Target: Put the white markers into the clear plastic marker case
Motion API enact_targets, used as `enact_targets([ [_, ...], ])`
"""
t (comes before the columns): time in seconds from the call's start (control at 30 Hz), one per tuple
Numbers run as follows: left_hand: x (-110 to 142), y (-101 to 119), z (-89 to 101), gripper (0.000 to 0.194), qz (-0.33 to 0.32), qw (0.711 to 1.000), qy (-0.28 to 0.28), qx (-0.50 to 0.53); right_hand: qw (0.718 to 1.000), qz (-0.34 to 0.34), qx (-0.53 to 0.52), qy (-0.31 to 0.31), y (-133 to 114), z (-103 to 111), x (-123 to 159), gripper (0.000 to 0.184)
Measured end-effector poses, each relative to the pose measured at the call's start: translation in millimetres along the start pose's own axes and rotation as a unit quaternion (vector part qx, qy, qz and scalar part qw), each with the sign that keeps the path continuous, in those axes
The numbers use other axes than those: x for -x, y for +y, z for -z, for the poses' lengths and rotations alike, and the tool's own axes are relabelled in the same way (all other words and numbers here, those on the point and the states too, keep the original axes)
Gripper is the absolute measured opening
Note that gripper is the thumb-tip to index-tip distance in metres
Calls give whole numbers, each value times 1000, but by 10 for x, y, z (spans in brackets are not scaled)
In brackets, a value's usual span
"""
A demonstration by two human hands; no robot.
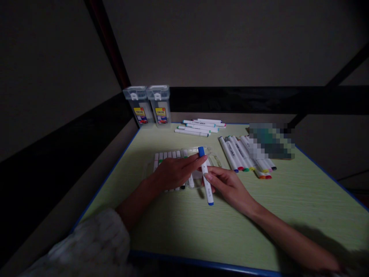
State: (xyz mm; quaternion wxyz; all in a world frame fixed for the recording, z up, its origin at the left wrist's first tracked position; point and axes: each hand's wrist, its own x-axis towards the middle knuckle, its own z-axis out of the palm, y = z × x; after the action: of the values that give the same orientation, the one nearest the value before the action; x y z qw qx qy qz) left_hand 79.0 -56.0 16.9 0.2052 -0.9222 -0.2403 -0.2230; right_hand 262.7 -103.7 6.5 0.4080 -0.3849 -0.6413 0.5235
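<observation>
A white marker (pixel 208 188) with a blue cap and a blue lower end slants in front of me, above the table. My right hand (pixel 230 186) pinches its barrel between thumb and fingers. At the capped top, the fingertips of my left hand (pixel 173 171) close on the marker; the left thumb is hidden. Beneath my hands lies a clear plastic tray (pixel 197 175), with a row of white markers (pixel 161 156) in its left part. My left hand covers much of that row.
Loose white markers (pixel 198 127) lie at the back. A larger bunch of markers (pixel 239 154) with coloured ends lies to the right, beside a blurred-out flat object (pixel 271 142). Two lidded clear containers (pixel 138 111) stand at the back left corner of the table (pixel 173 227).
</observation>
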Motion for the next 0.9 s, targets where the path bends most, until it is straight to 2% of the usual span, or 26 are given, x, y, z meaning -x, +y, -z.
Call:
enact_targets([
  [0.23, -5, -4, 8, 39, 8, 999, -26, 17, 1000, -6, 5, 5, -11, 1, 5, 30],
  [0.57, -9, -10, 7, 39, 21, 999, -35, 26, 999, -9, -25, 20, -37, -17, -18, 32],
  [0.9, -3, -20, -15, 42, 34, 996, -76, 40, 993, -1, 99, 70, 42, 28, -5, 36],
])
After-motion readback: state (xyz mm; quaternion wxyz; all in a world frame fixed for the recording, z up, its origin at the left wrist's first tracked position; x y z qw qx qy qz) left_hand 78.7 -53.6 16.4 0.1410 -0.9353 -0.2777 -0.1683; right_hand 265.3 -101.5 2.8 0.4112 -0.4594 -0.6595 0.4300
